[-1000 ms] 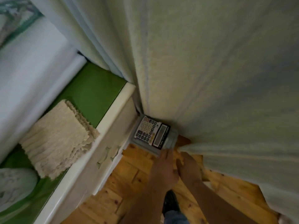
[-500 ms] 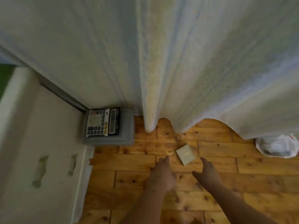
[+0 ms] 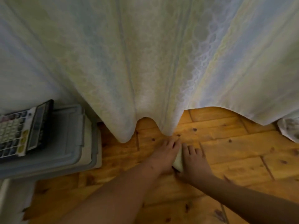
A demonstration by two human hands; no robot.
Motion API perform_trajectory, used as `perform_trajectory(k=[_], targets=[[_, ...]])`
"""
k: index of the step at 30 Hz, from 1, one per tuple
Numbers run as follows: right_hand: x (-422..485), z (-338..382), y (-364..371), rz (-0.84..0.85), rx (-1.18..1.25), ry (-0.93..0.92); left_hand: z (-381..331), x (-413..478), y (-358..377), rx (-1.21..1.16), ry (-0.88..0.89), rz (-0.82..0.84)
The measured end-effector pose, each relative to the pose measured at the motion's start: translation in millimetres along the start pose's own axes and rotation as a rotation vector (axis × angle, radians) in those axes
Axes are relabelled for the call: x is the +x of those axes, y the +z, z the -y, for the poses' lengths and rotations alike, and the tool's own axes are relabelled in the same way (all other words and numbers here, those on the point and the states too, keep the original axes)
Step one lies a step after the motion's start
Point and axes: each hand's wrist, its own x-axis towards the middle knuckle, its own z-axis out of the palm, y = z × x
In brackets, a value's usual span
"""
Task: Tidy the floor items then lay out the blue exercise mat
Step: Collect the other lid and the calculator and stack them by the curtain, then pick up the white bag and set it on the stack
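Observation:
A small pale square box (image 3: 178, 160) lies on the wooden floor (image 3: 234, 152) just below the curtain hem. My left hand (image 3: 165, 155) and my right hand (image 3: 193, 160) press against it from either side, and only a narrow strip of it shows between them. Fingers of both hands lie flat along the floor. No blue exercise mat is in view.
A pale curtain (image 3: 145, 62) hangs over most of the view and reaches the floor. At the left a calculator (image 3: 21, 130) rests on a grey plastic container (image 3: 68, 139). A white plastic bag (image 3: 289, 128) lies at the right edge, and a white cabinet (image 3: 11, 199) stands at the lower left.
Both hands have left the calculator and closed in on the small box from both sides. The view has swung right and moved closer to the floor.

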Motion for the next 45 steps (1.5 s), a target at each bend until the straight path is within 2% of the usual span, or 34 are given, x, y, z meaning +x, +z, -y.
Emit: perform_trajectory(k=[3,6,8,11,16,19,22,25,31,36,40,42,45], targets=[[16.2,1.9,-39.9,0.008,-0.064,-0.213,4.9,-10.9,-31.3,-0.033,-0.014,-0.045],[24.1,16.6,-104.6,-0.064,-0.113,-0.489,6.7,-42.8,-73.0,-0.071,-0.099,-0.244],[21.5,37.4,-144.4,-0.148,-0.155,-0.628,11.8,-73.2,-100.8,-0.009,-0.144,-0.335],[9.2,80.1,-192.5,-0.162,-0.151,-0.680,29.5,-121.5,-143.1,0.061,-0.147,-0.357],[-2.6,162.7,-256.5,-0.086,-0.080,-0.844,72.4,-208.0,-210.6,-0.037,-0.176,-0.358],[-0.6,217.1,-285.6,-0.174,-0.043,-0.965,101.7,-259.3,-232.8,-0.072,-0.286,-0.427],[5.1,274.6,-290.5,-0.214,-0.036,-1.000,134.5,-299.2,-237.4,-0.127,-0.440,-0.446],[12.9,327.5,-277.9,-0.196,-0.007,-0.980,165.0,-320.9,-236.5,-0.099,-0.545,-0.356],[19.8,378.4,-250.2,-0.122,0.057,-0.937,202.4,-332.9,-224.3,-0.077,-0.638,-0.251],[21.6,372.5,-246.6,-0.033,0.035,-0.899,195.7,-324.5,-224.1,-0.100,-0.667,-0.168],[16.6,349.2,-259.0,-0.106,0.039,-0.944,168.0,-314.6,-250.7,0.039,-0.746,-0.026],[11.6,318.5,-271.4,-0.156,0.052,-0.954,142.3,-299.5,-273.4,0.077,-0.685,-0.001],[1.3,247.3,-289.1,-0.203,0.018,-0.927,89.7,-255.8,-298.2,0.077,-0.494,0.094]])
